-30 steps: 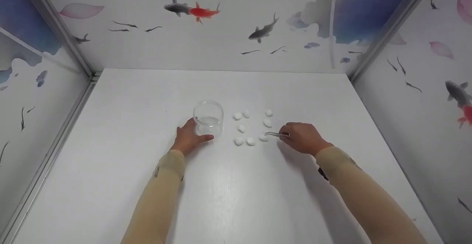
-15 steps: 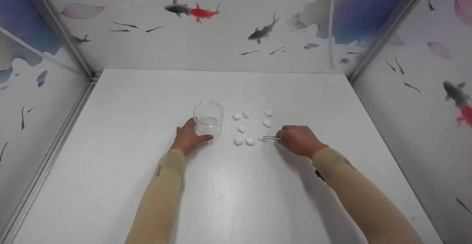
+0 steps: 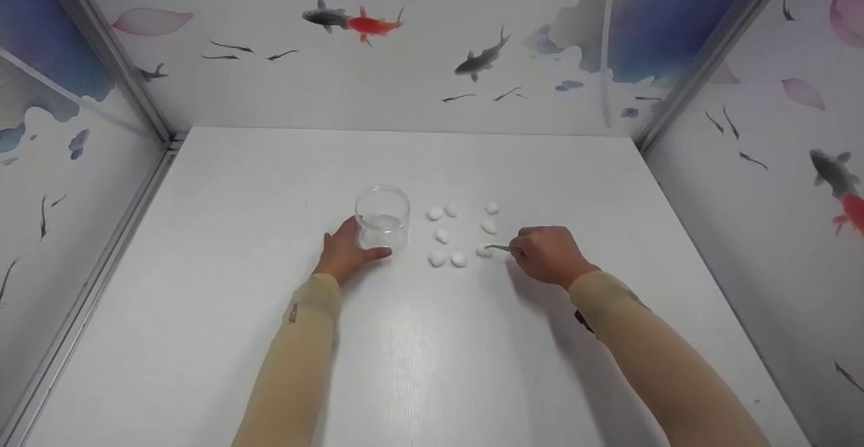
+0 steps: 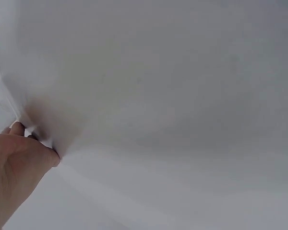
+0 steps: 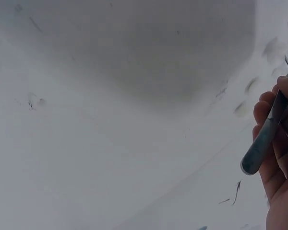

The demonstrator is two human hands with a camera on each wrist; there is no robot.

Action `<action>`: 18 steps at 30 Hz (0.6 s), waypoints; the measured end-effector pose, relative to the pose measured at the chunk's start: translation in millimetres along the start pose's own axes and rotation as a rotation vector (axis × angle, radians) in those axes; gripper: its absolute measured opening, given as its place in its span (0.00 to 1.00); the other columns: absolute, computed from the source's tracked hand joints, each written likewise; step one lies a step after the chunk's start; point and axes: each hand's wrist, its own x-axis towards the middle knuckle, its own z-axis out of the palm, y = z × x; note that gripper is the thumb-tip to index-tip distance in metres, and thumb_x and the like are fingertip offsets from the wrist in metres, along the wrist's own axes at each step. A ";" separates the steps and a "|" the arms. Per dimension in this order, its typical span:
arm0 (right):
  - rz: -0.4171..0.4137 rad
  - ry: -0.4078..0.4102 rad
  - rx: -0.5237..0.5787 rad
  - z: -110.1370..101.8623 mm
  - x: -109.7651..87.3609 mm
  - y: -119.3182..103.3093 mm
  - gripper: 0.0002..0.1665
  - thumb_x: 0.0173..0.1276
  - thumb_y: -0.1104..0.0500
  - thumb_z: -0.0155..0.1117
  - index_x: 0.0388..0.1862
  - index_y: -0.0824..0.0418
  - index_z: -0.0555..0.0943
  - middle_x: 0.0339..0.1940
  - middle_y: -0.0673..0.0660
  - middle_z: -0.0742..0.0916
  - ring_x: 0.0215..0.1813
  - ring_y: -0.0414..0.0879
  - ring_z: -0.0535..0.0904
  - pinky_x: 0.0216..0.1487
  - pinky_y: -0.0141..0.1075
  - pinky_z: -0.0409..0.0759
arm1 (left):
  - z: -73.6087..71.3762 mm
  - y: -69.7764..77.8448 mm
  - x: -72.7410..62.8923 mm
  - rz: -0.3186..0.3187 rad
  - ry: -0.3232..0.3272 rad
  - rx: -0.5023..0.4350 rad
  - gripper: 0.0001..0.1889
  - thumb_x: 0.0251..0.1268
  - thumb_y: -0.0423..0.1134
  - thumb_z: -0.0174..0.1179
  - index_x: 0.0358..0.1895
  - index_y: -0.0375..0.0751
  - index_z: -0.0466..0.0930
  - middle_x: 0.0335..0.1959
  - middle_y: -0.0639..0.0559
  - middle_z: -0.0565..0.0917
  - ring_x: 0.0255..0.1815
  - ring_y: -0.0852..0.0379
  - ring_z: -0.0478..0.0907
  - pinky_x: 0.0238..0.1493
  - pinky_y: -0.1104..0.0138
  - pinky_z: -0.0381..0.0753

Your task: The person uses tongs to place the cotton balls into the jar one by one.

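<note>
My left hand (image 3: 343, 254) holds a clear plastic jar (image 3: 383, 221) that stands upright and uncapped on the white table. Its thumb lies along the jar's near side, and the other fingers are partly hidden behind the wall. Bent-tip metal tweezers (image 3: 499, 248) are pinched in my right hand (image 3: 550, 252); their handle end (image 5: 259, 155) shows large in the right wrist view. The tweezers' tips are at a white cotton ball (image 3: 484, 252), the nearest one to that hand. Whether they grip it cannot be told. In the left wrist view my left hand (image 4: 19, 165) touches the jar's edge.
Several more cotton balls lie between the jar and my right hand, among them one cotton ball (image 3: 459, 258) at the front and another cotton ball (image 3: 492, 208) at the back. Printed panels (image 3: 405, 96) wall the table (image 3: 405, 373) at the back and sides.
My right hand has shifted slightly left, the tweezers dipping toward me and then rising a little at the cotton ball. Their two prongs now look closer together. My left hand and the jar stay put.
</note>
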 end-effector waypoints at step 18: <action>-0.108 0.112 -0.047 -42.4 86.2 -37.8 0.09 0.65 0.65 0.64 0.28 0.56 0.88 0.21 0.49 0.83 0.21 0.41 0.76 0.19 0.38 0.79 | 1.4 1.8 0.0 -0.038 -0.015 0.026 0.53 0.54 0.55 0.74 0.79 0.43 0.53 0.77 0.44 0.60 0.79 0.46 0.50 0.76 0.45 0.24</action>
